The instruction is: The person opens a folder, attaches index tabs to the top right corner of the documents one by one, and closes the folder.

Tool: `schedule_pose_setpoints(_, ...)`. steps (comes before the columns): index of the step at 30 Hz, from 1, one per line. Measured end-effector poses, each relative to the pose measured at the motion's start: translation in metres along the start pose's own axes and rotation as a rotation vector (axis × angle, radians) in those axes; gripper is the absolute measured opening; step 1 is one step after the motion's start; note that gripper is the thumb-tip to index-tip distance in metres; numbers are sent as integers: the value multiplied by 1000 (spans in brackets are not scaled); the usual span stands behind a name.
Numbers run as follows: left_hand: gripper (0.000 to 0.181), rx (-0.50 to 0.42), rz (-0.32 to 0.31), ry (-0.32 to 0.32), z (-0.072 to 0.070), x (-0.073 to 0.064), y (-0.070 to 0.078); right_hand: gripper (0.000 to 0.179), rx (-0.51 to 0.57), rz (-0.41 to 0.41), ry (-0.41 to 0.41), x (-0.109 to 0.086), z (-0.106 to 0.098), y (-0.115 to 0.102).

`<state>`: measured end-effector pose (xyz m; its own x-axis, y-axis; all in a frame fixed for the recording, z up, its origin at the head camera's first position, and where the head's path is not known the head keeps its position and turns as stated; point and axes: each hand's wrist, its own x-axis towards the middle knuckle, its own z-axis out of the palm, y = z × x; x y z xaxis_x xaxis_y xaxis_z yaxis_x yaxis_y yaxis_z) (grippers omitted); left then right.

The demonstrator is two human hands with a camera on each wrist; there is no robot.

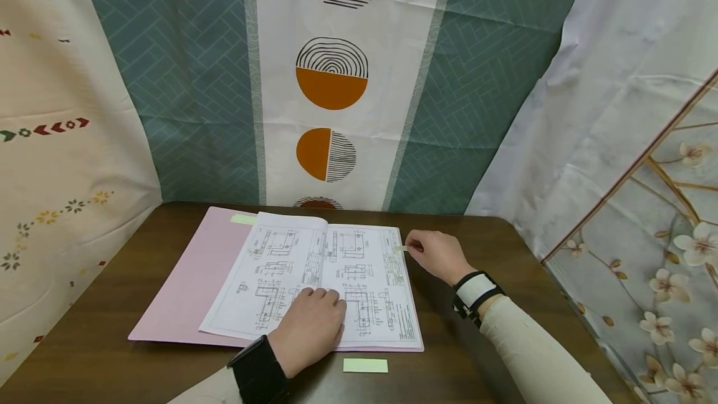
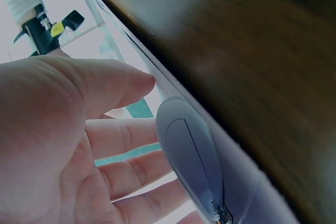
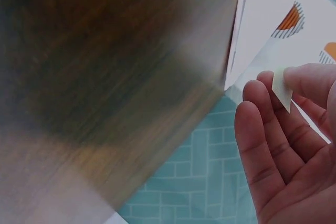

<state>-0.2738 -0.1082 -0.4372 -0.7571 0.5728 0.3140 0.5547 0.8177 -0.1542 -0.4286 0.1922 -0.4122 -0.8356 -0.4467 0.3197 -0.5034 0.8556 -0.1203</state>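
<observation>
A booklet of technical drawings [image 1: 364, 292] lies spread on the table, its pages printed with line drawings of parts and its cover pink [image 1: 185, 292]. My left hand [image 1: 311, 323] rests on the pages by the lower end of the fold. In the left wrist view, the thumb [image 2: 118, 85] is beside the booklet's lower edge, where the paper bulges [image 2: 189, 150]. Past the right page's edge, near its upper corner, my right hand [image 1: 440, 255] pinches a pale green sticky note [image 3: 282, 88] between thumb and fingers. That note's other end overlaps the page margin.
A second pale green sticky note [image 1: 366, 365] lies on the brown table [image 1: 460, 360] in front of the booklet. Another green strip [image 1: 243, 219] shows at the top of the pink cover. Patterned cloth [image 1: 336, 17] hangs behind the table and along both sides.
</observation>
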Motion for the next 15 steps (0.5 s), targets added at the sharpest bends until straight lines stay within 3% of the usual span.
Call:
schedule_pose_setpoints(7,25,6,6,11,1,0,-1,5,-71,-23,53,13,9,5)
schedule_pose_setpoints(15,25,4,13,27,1,0,-1,10,-72,6,93,25,16,9)
